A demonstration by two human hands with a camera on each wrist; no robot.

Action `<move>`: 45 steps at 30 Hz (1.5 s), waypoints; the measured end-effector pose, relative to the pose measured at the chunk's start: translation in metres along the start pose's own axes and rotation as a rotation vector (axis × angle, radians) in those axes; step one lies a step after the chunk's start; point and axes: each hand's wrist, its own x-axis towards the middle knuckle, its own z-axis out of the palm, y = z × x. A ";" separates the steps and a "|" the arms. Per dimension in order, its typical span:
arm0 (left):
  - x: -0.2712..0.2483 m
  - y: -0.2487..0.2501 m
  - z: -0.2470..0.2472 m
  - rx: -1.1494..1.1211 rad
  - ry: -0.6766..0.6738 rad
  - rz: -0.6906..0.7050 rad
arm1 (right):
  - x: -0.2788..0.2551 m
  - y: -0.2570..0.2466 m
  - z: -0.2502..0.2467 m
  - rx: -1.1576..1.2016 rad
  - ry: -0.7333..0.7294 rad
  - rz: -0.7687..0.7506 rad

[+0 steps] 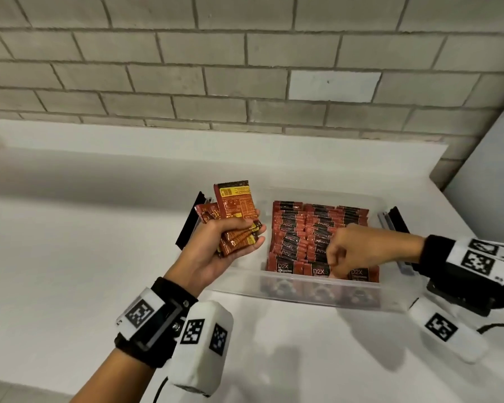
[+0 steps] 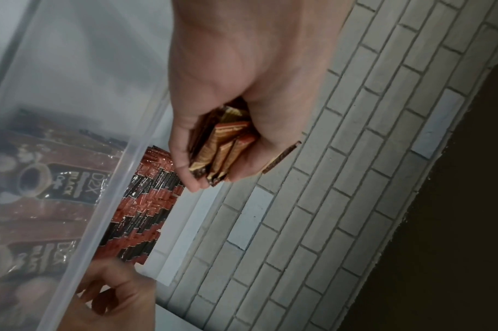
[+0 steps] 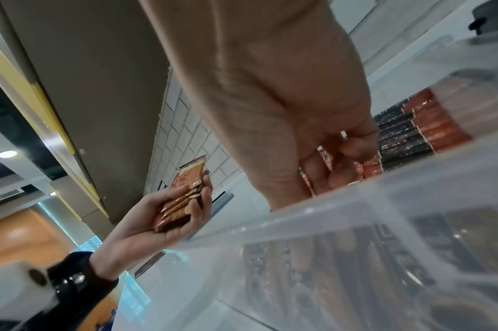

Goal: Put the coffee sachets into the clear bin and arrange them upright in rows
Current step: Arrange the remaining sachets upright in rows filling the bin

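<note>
A clear bin (image 1: 239, 283) stands on the white counter, packed with rows of upright red-and-black coffee sachets (image 1: 291, 228). Just left of the bin, my left hand (image 1: 250, 234) is palm up and grips a loose bundle of sachets (image 1: 233, 210). The left wrist view shows that bundle (image 2: 222, 147) held between thumb and fingers. My right hand (image 1: 336, 264) reaches down into the front row, its fingers curled and pinching a sachet there. In the right wrist view the right hand's fingertips (image 3: 338, 170) sit among the sachets, behind the bin's rim (image 3: 355, 208).
Black latch handles stick out on the bin's left (image 1: 191, 225) and right (image 1: 396, 222) sides. A grey brick wall (image 1: 245, 68) runs behind the counter, and a plain wall (image 1: 489, 170) closes the right side. A black cable (image 1: 498, 325) lies at the front right.
</note>
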 end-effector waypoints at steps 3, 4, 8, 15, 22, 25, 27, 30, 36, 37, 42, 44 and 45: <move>0.000 0.000 -0.001 0.015 -0.017 0.006 | 0.000 0.001 -0.004 0.032 -0.007 -0.003; 0.000 0.000 -0.001 0.021 -0.021 0.006 | 0.000 0.001 -0.005 0.048 0.002 -0.007; 0.001 0.000 0.000 0.050 -0.045 -0.009 | 0.001 0.003 -0.006 0.026 0.020 -0.011; 0.002 0.002 -0.001 0.127 -0.125 -0.058 | -0.009 -0.048 -0.071 -0.114 0.557 -0.299; 0.003 0.001 -0.003 0.146 -0.174 -0.041 | 0.012 -0.097 -0.059 -0.251 0.274 -0.362; 0.003 0.002 -0.007 0.096 -0.192 -0.041 | 0.027 -0.093 -0.055 -0.234 0.229 -0.404; 0.004 0.004 -0.010 0.066 -0.195 -0.061 | 0.036 -0.089 -0.058 -0.210 0.265 -0.436; 0.009 0.008 -0.013 0.042 -0.141 -0.076 | 0.051 -0.085 -0.067 -0.190 0.256 -0.475; 0.016 0.016 -0.024 -0.054 -0.020 -0.042 | 0.085 -0.072 -0.100 0.032 0.305 -0.395; 0.017 0.017 -0.026 -0.075 -0.002 -0.024 | 0.091 -0.067 -0.104 0.044 0.347 -0.328; 0.020 0.016 -0.028 -0.130 0.053 0.039 | 0.119 -0.056 -0.095 -0.065 0.307 -0.092; 0.022 0.015 -0.028 -0.154 0.058 0.034 | 0.126 -0.060 -0.086 -0.065 0.251 -0.064; 0.022 0.016 -0.029 -0.177 0.055 0.034 | 0.129 -0.062 -0.082 -0.074 0.235 -0.056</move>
